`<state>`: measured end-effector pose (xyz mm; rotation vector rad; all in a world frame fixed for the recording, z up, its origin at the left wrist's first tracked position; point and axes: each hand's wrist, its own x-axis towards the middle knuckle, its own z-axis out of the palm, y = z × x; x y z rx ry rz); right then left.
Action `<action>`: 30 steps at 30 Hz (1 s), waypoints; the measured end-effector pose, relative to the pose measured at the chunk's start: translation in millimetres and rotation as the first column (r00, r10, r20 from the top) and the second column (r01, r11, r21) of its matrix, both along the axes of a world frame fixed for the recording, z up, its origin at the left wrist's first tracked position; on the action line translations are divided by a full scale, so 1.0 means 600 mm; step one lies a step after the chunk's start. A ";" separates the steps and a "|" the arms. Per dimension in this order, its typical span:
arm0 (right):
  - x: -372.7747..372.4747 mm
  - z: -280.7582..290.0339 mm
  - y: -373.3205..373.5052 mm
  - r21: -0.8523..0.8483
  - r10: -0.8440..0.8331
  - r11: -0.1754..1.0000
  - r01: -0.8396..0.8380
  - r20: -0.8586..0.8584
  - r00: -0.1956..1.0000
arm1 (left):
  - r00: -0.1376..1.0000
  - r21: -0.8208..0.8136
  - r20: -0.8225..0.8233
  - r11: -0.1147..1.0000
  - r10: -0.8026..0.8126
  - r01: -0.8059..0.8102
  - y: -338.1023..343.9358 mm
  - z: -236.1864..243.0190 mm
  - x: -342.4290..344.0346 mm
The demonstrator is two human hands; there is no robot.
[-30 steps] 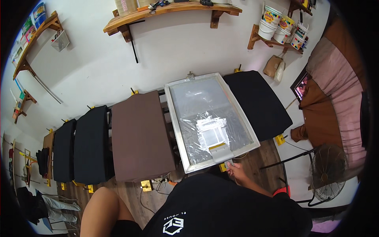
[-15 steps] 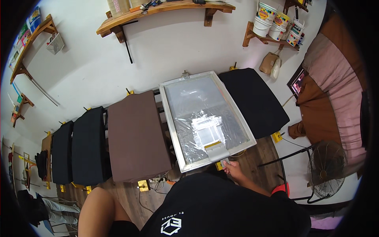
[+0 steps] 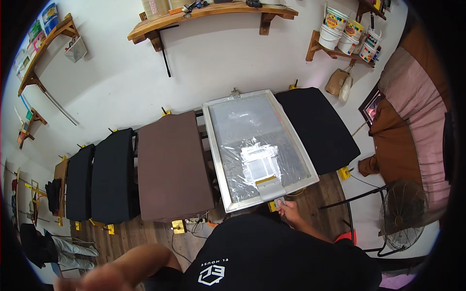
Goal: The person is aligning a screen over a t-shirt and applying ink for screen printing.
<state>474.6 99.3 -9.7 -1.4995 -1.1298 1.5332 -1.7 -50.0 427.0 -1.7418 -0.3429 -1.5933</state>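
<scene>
A silver-framed screen (image 3: 233, 126) with a shiny plastic-covered surface and a white patch lies over one platen in the middle of the row. A grey tool (image 3: 269, 190) with a yellow strip rests across its near end. My right hand (image 3: 287, 209) grips that tool's grey handle just below the frame's near edge. My left hand (image 3: 82, 281) is low at the left, blurred and partly cut off, so its fingers are unclear. Brown (image 3: 170, 165) and black (image 3: 111, 174) fabric-covered platens stand left of the screen; another black platen (image 3: 315, 126) is right of it.
A person (image 3: 46, 247) in dark top and light trousers is at lower left. A wire fan (image 3: 402, 213) stands right, beside hanging brown and pink fabric (image 3: 412, 111). Wooden shelves (image 3: 211, 13) on the wall hold white buckets (image 3: 335, 36) and tools. Cables (image 3: 194, 222) lie under the platens.
My left forearm has swung from the lower left toward the bottom edge, its hand coming into view blurred. My right hand stays on the handle; the screen has not visibly moved.
</scene>
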 end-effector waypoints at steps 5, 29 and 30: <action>0.000 0.020 -0.012 0.003 -0.031 1.000 0.031 0.019 0.999 | 0.798 -0.555 0.555 0.819 0.234 0.146 0.150 -0.230 -0.007; 0.009 0.006 -0.004 0.037 0.005 0.999 -0.006 0.053 0.999 | 0.283 -0.802 0.570 0.447 0.771 0.397 0.121 -0.753 -0.072; 0.010 0.004 -0.006 0.034 -0.010 0.999 0.008 0.053 0.999 | 0.305 -0.861 0.469 0.351 0.829 0.368 0.128 -0.741 -0.065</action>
